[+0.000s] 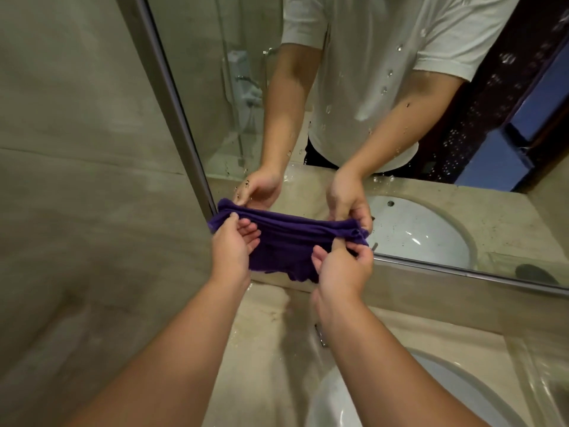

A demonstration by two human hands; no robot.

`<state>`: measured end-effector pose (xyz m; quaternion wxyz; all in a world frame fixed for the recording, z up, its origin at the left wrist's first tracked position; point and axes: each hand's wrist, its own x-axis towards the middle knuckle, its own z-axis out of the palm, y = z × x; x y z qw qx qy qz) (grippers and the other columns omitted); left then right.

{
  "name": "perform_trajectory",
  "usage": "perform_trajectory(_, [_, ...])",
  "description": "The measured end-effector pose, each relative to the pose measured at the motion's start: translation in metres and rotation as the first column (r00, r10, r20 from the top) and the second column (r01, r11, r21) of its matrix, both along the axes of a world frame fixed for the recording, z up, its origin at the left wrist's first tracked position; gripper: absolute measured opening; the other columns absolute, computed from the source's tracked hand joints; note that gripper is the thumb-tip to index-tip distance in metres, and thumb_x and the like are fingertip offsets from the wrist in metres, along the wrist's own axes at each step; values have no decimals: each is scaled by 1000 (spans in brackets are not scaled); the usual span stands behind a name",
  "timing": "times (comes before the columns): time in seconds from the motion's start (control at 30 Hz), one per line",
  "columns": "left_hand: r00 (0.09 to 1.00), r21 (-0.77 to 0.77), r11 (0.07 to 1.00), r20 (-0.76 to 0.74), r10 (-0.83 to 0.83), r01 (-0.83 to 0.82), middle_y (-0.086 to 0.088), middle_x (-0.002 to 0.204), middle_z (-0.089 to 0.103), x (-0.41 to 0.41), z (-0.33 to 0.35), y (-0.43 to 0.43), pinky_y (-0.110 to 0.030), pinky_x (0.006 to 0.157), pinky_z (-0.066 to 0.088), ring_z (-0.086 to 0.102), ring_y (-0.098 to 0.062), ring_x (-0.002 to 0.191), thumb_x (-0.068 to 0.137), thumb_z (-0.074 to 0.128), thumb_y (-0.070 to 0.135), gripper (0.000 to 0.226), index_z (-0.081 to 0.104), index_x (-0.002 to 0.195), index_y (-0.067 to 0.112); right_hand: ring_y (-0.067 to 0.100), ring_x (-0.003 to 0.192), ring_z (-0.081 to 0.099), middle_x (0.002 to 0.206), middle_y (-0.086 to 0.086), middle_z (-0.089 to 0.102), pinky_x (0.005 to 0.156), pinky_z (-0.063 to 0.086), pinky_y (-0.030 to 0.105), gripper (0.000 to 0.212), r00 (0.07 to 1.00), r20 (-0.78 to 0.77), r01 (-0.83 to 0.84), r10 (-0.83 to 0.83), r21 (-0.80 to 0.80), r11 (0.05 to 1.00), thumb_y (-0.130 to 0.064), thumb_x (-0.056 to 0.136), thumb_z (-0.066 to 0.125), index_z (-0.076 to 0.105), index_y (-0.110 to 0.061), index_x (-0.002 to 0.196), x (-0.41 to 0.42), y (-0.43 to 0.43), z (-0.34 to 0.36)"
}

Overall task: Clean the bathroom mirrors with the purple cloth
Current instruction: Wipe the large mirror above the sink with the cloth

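Left hand (pixel 231 245) and right hand (pixel 341 270), both in a pinch on soft, bunched purple cloth (pixel 286 238); droplet-speckled mirror (pixel 215 87) behind

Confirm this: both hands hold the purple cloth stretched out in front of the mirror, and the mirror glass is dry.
Wrong on one point: the mirror is not dry. The head view shows water drops on its glass. The left hand and right hand do hold the purple cloth stretched out before it.

A beige, marble-look tiled wall (pixel 77 149) is seen on the left, crossed by a faint grout line. Below, a wet beige stone bench (pixel 261 334) is lit softly; a white oval basin (pixel 437 392) is set into it.
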<state>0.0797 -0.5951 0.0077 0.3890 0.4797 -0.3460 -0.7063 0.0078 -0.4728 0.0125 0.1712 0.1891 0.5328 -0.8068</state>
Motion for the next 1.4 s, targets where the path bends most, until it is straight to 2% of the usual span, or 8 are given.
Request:
perform_trajectory(0.07, [998, -92, 996, -66, -1, -5, -5, 78, 63, -2, 7, 10, -29, 73, 57, 63, -17, 74, 96, 47, 3, 18, 58, 86, 13, 21, 58, 72, 68, 3, 66, 61, 58, 31, 13, 999, -40, -28, 26, -42, 999, -17, 97, 63, 50, -19, 92, -3, 4, 14])
perform_trajectory(0.17, [999, -355, 935, -34, -25, 11, -4, 84, 59, -5, 29, 15, -26, 75, 54, 59, -14, 76, 89, 47, -13, 32, 56, 92, 17, 18, 64, 73, 60, -1, 69, 70, 58, 35, 13, 990, -141, -43, 29, -101, 994, -13, 96, 62, 51, -17, 91, -10, 8, 45])
perform_trajectory(0.37, [998, -606, 795, -24, -57, 30, 0, 69, 62, -3, 128, 0, -21, 57, 52, 61, -9, 57, 88, 54, -7, 27, 57, 81, 18, 19, 65, 74, 65, 3, 73, 64, 59, 34, 19, 903, -429, -54, -7, -130, 990, -15, 92, 66, 50, -19, 84, -27, 17, 130])
perform_trajectory(0.73, [989, -618, 784, -81, -123, 47, 6, 67, 70, -5, 251, 0, -22, 54, 47, 67, -12, 60, 75, 54, 32, 16, 65, 80, 21, 26, 67, 74, 71, 9, 75, 60, 57, 31, 12, 705, -705, -126, -68, -220, 967, -12, 91, 71, 59, -11, 88, -45, 28, 246])
perform_trajectory(0.97, [986, -692, 714, 19, 168, -108, 4, 75, 58, -15, 175, 12, -29, 70, 47, 52, -11, 66, 85, 69, 32, 18, 53, 82, 25, 29, 70, 75, 74, 16, 75, 65, 60, 31, 17, 763, -646, -145, -3, -175, 974, -11, 89, 76, 59, -12, 86, -41, 29, 170])
perform_trajectory(1.1, [920, -608, 782, 212, 329, -139, -10, 114, 57, -26, 110, 21, -21, 77, 36, 51, -9, 84, 91, 63, 44, 26, 51, 99, 23, 27, 68, 75, 72, 13, 75, 68, 60, 34, 18, 813, -574, -154, 97, -52, 987, -16, 89, 75, 59, -16, 80, -36, 28, 102])
perform_trajectory(1.23, [907, -275, 946, 329, 262, -173, -18, 141, 38, -36, 57, 42, -30, 92, 36, 48, -33, 120, 91, 60, 53, 57, 43, 130, 15, 24, 71, 75, 69, 4, 75, 81, 59, 46, 24, 860, -479, -118, 177, 151, 981, -29, 91, 72, 64, -27, 68, -30, 34, 43])
perform_trajectory(1.4, [926, -257, 963, 340, 165, -77, -14, 143, 36, -40, 38, 54, -49, 103, 46, 49, -34, 123, 92, 59, 48, 59, 35, 135, 16, 13, 72, 72, 70, -3, 75, 83, 58, 44, 23, 905, -377, -115, 198, 230, 966, -37, 91, 68, 68, -28, 70, -34, 54, 16])
